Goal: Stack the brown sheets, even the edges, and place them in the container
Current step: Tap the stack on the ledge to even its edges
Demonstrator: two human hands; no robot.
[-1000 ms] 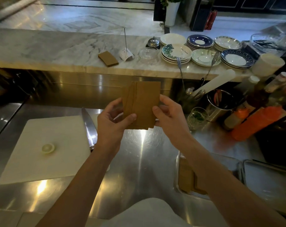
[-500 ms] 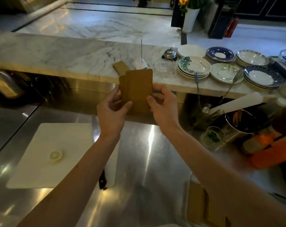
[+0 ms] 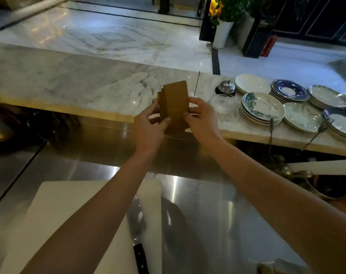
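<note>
White, the cutting board lies at the near left of the steel table, a knife along its right edge; above it the left hand pinches the brown sheets from the left, thumb on their face; the sheets stand upright in the air, fanned and uneven on their left side; the right hand clasps their right edge; stacked plates sit on the marble ledge at right.

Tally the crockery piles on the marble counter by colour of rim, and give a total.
Plain white: 2
Blue rim: 2
Green leaf pattern: 1
Pale patterned rim: 1
Total: 6
</note>
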